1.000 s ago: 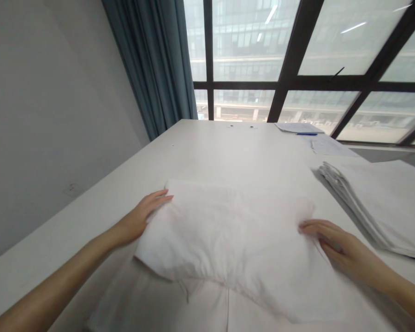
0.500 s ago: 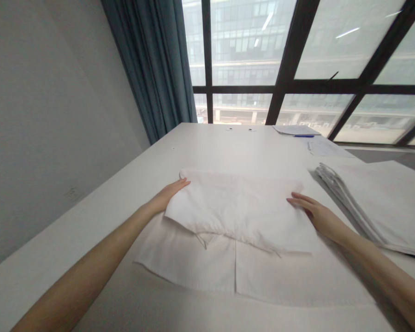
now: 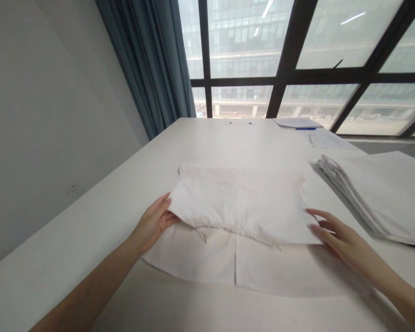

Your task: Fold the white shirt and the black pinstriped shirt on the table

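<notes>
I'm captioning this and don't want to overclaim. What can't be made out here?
All in the head view:
Underside of the folded white garment: hidden by its upper layers.
How firmly the left hand and right hand grip it: their undersides are turned away from the camera.
Right end of the white cloth stack: cut off by the picture's right edge.
Any writing on the far papers: too small.
</notes>
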Demonstrator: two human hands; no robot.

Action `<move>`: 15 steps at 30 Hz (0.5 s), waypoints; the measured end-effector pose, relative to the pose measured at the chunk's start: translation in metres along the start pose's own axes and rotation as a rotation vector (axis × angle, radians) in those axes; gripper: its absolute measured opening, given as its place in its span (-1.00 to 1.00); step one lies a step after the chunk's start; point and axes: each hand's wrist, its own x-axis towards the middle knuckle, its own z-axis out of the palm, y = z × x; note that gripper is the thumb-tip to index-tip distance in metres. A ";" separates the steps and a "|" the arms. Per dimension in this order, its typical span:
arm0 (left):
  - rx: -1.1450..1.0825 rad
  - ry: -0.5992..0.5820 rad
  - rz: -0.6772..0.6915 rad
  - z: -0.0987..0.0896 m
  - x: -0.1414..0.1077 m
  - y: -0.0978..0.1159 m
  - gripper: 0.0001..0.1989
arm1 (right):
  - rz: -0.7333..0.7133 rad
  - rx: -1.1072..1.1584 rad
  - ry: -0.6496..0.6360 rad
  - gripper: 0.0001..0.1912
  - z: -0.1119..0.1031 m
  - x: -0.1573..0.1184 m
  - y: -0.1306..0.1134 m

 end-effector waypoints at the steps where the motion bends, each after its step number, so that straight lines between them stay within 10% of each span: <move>1: 0.007 0.014 0.003 0.001 0.000 -0.002 -0.54 | 0.012 0.028 -0.016 -0.30 0.002 -0.002 -0.002; 15: 0.078 -0.199 -0.093 -0.010 -0.005 0.000 -0.58 | 0.090 0.578 0.327 -0.54 -0.004 -0.002 0.001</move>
